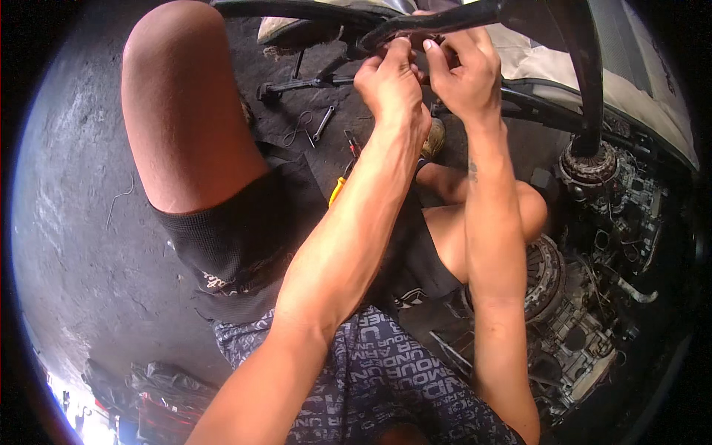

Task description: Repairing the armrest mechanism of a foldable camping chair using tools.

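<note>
Both arms reach up to a black metal tube frame (pixel 452 21) at the top of the view. My left hand (pixel 391 83) is closed, thumb and fingers pinched together just under the tube. Close beside it, my right hand (pixel 469 74) is also closed, its thumb bent against the curled fingers. Something small and dark sits between the two sets of fingertips, but fingers and tube hide most of it, and I cannot make out what it is. A beige padded cover (pixel 545 68) lies behind the frame.
On the dark floor lie a wrench (pixel 323 124), a thin wire loop (pixel 299 127) and a yellow-handled tool (pixel 337 191). Greasy gearbox parts (pixel 582 348) and a round toothed metal part (pixel 589 165) stand at the right. Dark plastic bags (pixel 167 386) lie at lower left.
</note>
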### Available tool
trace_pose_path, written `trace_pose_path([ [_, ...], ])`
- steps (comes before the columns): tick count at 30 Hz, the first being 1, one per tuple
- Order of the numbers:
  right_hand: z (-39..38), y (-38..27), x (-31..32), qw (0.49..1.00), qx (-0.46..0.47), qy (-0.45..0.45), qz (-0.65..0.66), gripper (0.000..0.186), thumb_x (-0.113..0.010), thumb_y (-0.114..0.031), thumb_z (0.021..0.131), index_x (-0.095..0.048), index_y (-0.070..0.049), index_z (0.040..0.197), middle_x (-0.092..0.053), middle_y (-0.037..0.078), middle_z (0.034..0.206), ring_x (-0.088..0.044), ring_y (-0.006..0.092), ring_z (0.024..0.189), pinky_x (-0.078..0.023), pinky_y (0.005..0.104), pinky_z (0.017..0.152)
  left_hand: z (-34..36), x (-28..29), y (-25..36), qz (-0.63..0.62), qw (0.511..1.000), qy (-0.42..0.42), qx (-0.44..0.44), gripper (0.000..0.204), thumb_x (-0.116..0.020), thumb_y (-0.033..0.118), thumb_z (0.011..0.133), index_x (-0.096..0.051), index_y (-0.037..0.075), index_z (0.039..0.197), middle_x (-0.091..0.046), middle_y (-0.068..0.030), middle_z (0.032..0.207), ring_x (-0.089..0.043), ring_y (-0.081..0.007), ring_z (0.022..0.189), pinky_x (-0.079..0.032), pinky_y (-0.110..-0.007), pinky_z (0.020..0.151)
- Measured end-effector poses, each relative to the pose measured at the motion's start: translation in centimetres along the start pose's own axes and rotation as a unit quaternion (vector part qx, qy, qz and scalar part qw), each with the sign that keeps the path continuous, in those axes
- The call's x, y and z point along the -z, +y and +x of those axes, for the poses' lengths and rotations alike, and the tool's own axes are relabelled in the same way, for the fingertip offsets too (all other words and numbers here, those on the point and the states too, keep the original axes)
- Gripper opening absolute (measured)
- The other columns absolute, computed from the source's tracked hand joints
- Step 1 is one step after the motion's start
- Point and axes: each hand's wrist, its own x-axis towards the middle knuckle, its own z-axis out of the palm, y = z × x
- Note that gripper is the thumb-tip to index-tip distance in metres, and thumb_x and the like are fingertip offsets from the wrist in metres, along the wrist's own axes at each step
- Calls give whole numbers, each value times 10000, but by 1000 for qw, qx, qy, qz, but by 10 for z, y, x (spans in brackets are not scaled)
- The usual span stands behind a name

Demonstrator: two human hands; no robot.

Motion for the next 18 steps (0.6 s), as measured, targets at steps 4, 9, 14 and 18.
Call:
trace_pose_path([
  [4,10,21,10,983,173,-56,-40,187,-715,-75,788,-703,-60,975,-691,155,897,-669,328,800,-531,392,721,-1,-2,-4,-4,1000,-7,-10,123,-681,72,822,-592,-5,784,-579,-39,665,-491,-106,492,-378,-248,452],
  [9,20,27,13,948,289,-35,-131,207,-749,-41,758,-736,-89,960,-698,116,896,-677,287,760,-540,367,663,-2,-3,-4,5,1000,7,-13,127,-684,75,819,-592,19,751,-572,-23,655,-476,-97,482,-359,-246,445],
  [14,9,35,9,939,266,-45,-214,173,-720,-120,803,-697,-69,967,-654,146,851,-643,340,705,-523,410,614,-4,-9,-5,-10,999,21,-22,164,-685,75,819,-569,38,710,-551,-5,629,-460,-88,478,-343,-251,440],
  [18,5,34,0,963,216,-18,-162,118,-647,-120,835,-653,-71,942,-638,154,866,-635,348,738,-527,424,632,-3,-8,-8,-1,999,18,-28,182,-677,74,824,-552,43,697,-542,-3,626,-454,-86,477,-332,-251,434],
])
